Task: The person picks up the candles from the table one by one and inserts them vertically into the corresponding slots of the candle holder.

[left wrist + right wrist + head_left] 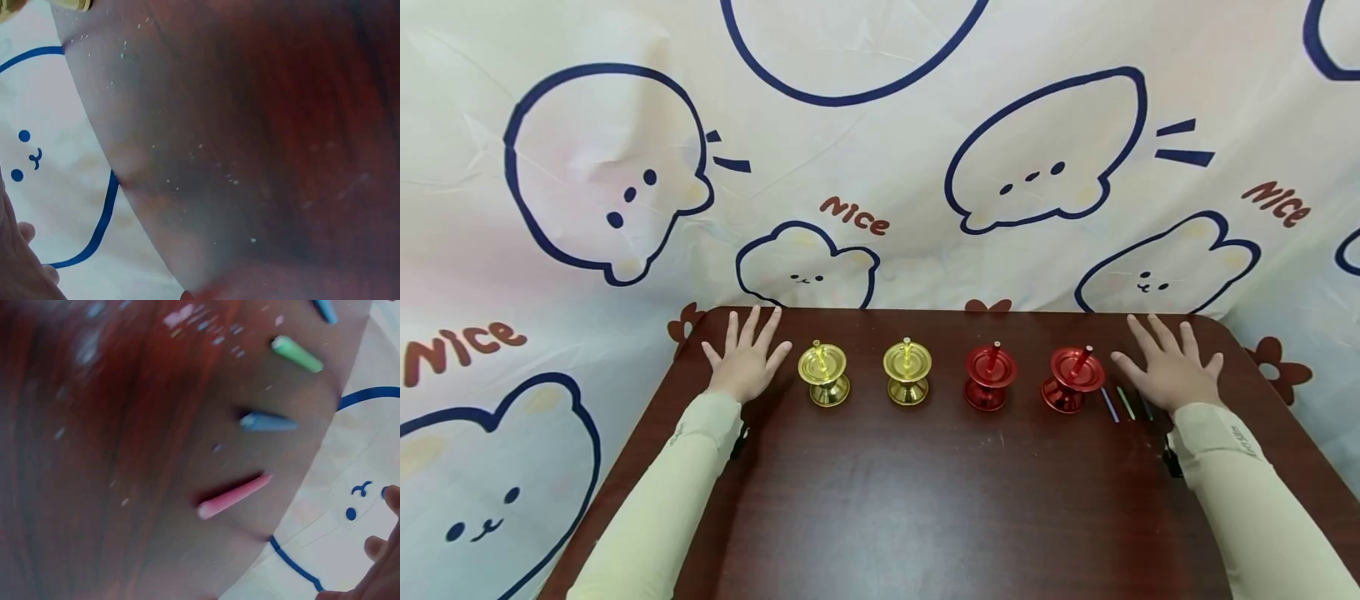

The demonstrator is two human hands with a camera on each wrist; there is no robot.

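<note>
My left hand (741, 362) lies with straight, spread fingers at the back left corner of the dark table (880, 500), holding nothing. Close to its right stands a gold candle holder (827, 392) with a slim yellow stick in its dish; a second gold candle holder (907, 390) is farther right. My right hand (1180, 375) is likewise spread flat at the back right corner. Left of it stand a red candle holder (1067, 396) and another red candle holder (987, 393), each with a red stick. Several thin candles lie by the right hand, among them a pink candle (234, 497) and a green candle (297, 354).
Small pale flecks (232, 181) dot the tabletop. Behind the back edge hangs a pale cloth (917, 167) printed with blue bear outlines, and it also covers both sides. A dark device (1172, 458) sits at the right wrist.
</note>
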